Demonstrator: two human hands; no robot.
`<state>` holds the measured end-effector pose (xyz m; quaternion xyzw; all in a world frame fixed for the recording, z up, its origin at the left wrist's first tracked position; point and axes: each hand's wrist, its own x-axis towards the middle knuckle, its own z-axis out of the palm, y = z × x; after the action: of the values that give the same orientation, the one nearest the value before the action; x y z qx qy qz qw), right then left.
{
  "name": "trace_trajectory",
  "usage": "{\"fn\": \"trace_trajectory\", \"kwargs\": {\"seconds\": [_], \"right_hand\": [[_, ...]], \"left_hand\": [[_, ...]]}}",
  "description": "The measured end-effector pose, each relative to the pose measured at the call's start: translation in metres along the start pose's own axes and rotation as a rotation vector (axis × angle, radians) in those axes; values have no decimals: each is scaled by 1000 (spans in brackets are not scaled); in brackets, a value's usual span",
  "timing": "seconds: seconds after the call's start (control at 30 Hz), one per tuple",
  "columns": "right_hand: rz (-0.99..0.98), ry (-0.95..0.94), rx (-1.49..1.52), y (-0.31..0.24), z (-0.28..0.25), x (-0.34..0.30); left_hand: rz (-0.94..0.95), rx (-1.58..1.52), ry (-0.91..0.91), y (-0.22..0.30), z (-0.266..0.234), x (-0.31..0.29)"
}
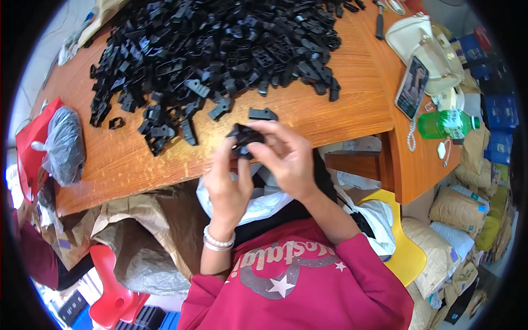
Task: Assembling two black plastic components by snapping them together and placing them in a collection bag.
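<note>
Both of my hands meet just above the front edge of the wooden table, closed on a small black plastic part (246,141). My left hand (226,179) grips it from the left and below, with a white beaded bracelet on that wrist. From the right, my right hand (286,157) pinches the same part between thumb and fingers. The fingers cover some of its shape. One loose black piece (263,114) lies on the table just beyond my hands. Past it spreads a large heap of similar black plastic parts (220,49).
On the wooden table (352,104) at right are a phone (412,88), a green bottle (448,124) and a cream handbag (423,47). A tied bag of dark pieces (65,146) sits at left. Below are a paper sack (148,225) and a yellow chair (407,258). Another person's sleeve (36,253) shows at far left.
</note>
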<state>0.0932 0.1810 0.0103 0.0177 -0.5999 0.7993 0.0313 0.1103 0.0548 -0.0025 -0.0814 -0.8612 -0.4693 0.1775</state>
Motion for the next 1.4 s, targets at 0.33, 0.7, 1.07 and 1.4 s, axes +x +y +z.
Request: {"fn": "trace_trajectory", "kwargs": {"seconds": [0.33,0.7,1.07,1.4], "right_hand": [[-330,-231,-546,-17,-33,5],[-505,-214,-830,-15,-28,0],[-189,-196,-536,-9,-31,-6],[-500,187,-987,-6,-39,46]], "left_hand": [[-387,-724,-286,4,-18,10],[-355,-666,-325,4,-19,8],[32,-239,-238,3,-18,15],[248,527,-80,-24,6,78]]}}
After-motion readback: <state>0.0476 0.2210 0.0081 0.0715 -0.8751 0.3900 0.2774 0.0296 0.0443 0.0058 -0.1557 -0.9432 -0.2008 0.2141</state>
